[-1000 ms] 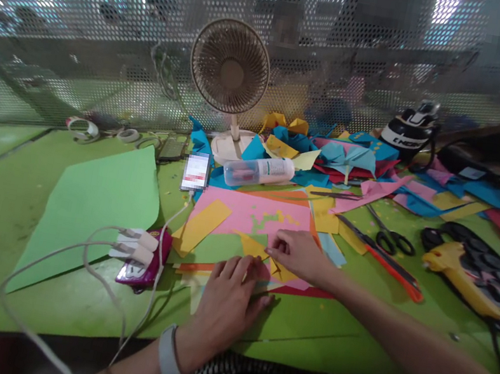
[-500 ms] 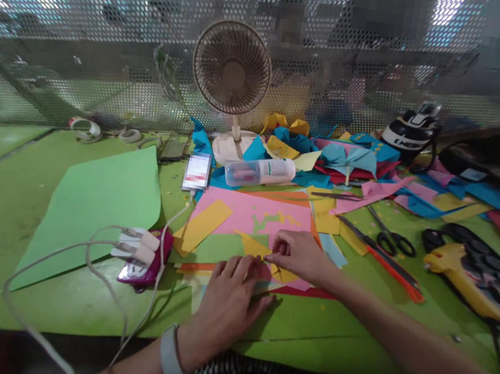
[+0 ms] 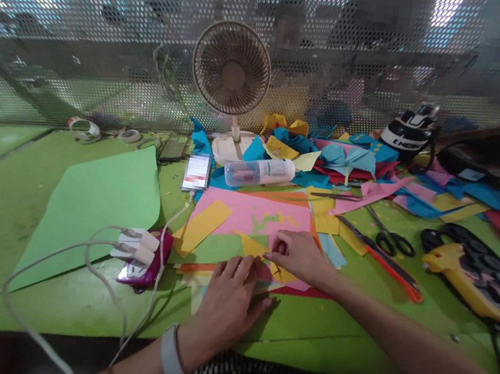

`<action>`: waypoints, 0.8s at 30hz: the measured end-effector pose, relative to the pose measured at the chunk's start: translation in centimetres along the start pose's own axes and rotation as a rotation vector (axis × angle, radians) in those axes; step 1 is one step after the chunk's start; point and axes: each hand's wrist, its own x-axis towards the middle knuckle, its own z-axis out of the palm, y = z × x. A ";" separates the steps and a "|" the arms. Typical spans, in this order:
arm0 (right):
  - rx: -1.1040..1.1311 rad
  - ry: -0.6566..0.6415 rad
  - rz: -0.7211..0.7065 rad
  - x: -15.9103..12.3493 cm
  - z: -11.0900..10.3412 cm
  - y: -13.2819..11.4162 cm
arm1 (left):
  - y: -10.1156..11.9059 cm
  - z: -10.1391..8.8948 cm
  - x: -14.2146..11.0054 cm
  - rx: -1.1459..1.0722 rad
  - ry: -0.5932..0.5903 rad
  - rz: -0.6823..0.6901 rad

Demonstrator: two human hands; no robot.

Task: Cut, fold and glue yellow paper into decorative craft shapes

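Note:
My left hand (image 3: 230, 296) rests on the stacked coloured paper, fingers stretched forward and thumb apart. Its fingertips touch the near edge of a yellow paper piece (image 3: 248, 243). My right hand (image 3: 299, 254) is closed in a pinch just beyond them, thumb and forefinger together over the yellow paper. Whatever it pinches is too small to make out. Under both hands lie a green sheet (image 3: 213, 245) and a pink sheet (image 3: 222, 208), the latter scattered with small green and yellow scraps (image 3: 268, 221). A yellow strip (image 3: 203, 225) lies at the left.
On the right are a cutter with an orange handle (image 3: 401, 278), black scissors (image 3: 395, 243) and a yellow glue gun (image 3: 461, 279). Behind stand a fan (image 3: 232, 71), a clear bottle (image 3: 259, 172) and heaped paper scraps (image 3: 349, 158). Charger cables (image 3: 97, 244) and a purple power strip (image 3: 146, 265) lie left.

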 end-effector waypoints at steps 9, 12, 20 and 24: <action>0.064 -0.041 -0.002 0.1 -0.5 0.1 | 0.1 0.0 0.1 0.013 -0.004 0.007; 0.077 -0.060 0.000 0.0 -0.7 0.1 | 0.1 0.0 0.1 0.021 -0.007 0.011; 0.132 -0.069 0.027 0.0 -0.5 0.1 | 0.1 0.0 0.2 0.023 -0.001 0.012; 0.146 -0.086 0.035 0.1 -0.6 0.2 | 0.1 -0.1 0.2 0.017 -0.016 0.010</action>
